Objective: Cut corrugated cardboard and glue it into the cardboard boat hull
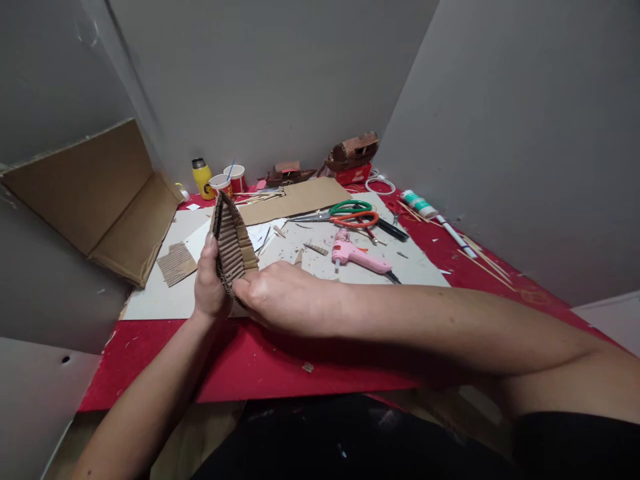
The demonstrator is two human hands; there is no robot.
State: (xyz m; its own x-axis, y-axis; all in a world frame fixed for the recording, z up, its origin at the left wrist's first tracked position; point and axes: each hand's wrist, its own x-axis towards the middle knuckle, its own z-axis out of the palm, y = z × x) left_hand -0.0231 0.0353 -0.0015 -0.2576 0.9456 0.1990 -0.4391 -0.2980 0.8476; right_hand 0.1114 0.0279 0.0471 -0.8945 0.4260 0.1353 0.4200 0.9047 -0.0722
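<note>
With the cardboard shell (pixel 233 243) tip-up between both hands, left hand (pixel 209 283) curled round its side, right hand (pixel 277 292) closed on its lower edge, gentle, even pressure should avoid creasing.

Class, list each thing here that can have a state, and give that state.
Ridged cardboard piece: held up, tip upward
Left hand: closed on it
Right hand: closed on its lower end
Scissors: lying down, blades look nearly shut
Glue gun: lying down, power unclear
Yellow bottle: upright
Paper cups: upright
Large cardboard: folded
</note>
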